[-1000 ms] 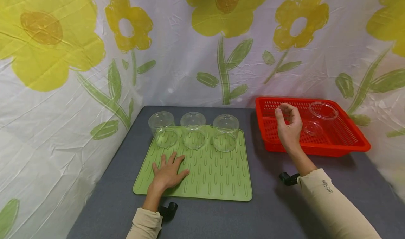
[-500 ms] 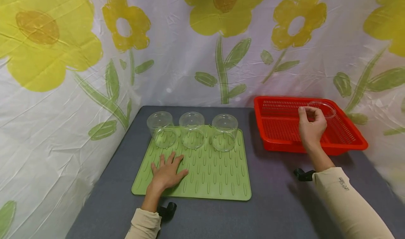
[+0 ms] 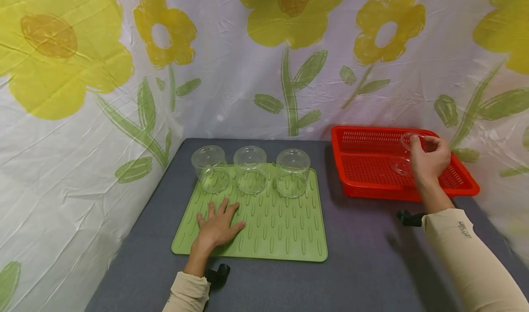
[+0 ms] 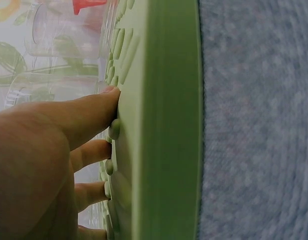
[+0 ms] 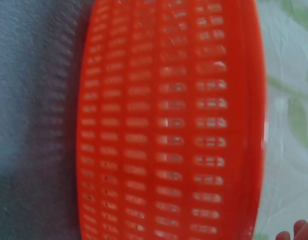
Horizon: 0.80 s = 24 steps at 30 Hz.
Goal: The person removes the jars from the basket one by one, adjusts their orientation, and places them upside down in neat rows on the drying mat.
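My left hand (image 3: 218,227) lies palm down with spread fingers on the near left part of a green ribbed mat (image 3: 285,247). In the left wrist view, its thumb (image 4: 101,107) touches the mat's surface. Along the mat's far side stand three clear plastic cups, left (image 3: 211,169), middle (image 3: 250,170) and right (image 3: 293,173). My right hand (image 3: 430,162) is over a red basket (image 3: 384,191), beside another clear cup (image 3: 401,166), partly covering it. Thumb and fingers are loosely bent and apart; contact with that cup is unclear. Fingertips show above the basket's rim in the right wrist view.
Both mat and basket rest on a dark grey tabletop (image 3: 351,270). A white flowered cloth (image 3: 231,96) hangs behind and at the sides. The basket's raised, slotted wall (image 5: 154,125) fills much of the right wrist view.
My right hand has moved rightward across the basket to the clear cup inside it. My left hand stays in place on the mat, and the three cups there have not moved.
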Each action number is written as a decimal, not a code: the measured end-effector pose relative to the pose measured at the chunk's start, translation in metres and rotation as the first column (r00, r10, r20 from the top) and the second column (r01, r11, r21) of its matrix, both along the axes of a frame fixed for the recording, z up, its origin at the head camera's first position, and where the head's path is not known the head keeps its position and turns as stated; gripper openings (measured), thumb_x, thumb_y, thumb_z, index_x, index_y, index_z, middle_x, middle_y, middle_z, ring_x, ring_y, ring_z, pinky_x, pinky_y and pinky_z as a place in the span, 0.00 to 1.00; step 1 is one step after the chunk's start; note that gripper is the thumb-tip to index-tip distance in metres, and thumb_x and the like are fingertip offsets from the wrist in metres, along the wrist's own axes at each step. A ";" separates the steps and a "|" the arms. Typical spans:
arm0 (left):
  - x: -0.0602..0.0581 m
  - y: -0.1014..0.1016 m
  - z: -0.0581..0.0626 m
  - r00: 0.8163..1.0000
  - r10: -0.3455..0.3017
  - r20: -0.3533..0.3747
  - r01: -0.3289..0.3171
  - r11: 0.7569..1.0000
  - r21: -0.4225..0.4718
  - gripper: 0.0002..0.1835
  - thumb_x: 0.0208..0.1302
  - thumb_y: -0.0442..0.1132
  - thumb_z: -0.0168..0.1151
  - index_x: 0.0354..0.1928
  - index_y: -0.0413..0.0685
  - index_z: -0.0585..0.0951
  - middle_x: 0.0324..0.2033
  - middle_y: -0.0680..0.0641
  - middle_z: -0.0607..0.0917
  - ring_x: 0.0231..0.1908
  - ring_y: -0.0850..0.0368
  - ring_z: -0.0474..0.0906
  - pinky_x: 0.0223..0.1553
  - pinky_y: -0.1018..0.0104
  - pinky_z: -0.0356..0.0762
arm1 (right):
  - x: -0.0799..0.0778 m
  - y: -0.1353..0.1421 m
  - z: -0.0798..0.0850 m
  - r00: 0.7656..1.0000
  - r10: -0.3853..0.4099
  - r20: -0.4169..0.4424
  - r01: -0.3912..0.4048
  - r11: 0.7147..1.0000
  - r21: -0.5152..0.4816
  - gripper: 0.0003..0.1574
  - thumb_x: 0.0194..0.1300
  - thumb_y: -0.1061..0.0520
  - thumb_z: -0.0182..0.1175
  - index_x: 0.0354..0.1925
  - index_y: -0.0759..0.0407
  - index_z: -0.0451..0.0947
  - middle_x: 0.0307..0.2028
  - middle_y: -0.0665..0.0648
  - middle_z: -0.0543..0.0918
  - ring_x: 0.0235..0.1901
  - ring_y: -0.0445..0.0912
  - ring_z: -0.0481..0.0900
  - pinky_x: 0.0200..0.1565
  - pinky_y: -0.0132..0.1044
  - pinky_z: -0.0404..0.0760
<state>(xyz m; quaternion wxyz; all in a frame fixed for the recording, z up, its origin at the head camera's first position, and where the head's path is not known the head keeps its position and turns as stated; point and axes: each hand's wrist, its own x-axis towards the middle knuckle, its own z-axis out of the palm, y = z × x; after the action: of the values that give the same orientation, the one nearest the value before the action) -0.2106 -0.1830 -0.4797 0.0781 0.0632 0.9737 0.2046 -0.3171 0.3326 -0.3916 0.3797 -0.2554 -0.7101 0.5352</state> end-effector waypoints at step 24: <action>0.001 -0.002 -0.003 1.000 0.004 -0.003 -0.004 1.000 0.010 0.34 0.73 0.56 0.59 0.75 0.52 0.68 0.78 0.35 0.57 0.75 0.19 0.42 0.64 0.12 0.39 | -0.012 0.025 0.025 0.957 0.043 0.287 -0.036 0.999 -0.030 0.21 0.62 0.35 0.63 0.46 0.32 0.64 0.37 0.33 0.60 0.44 0.30 0.61 0.63 0.30 0.64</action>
<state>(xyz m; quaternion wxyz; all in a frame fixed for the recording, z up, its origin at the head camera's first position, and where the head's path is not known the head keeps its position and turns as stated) -0.2097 -0.1846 -0.4827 0.0760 0.0619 0.9729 0.2094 -0.3290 0.3571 -0.3666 0.2583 -0.3208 -0.7562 0.5084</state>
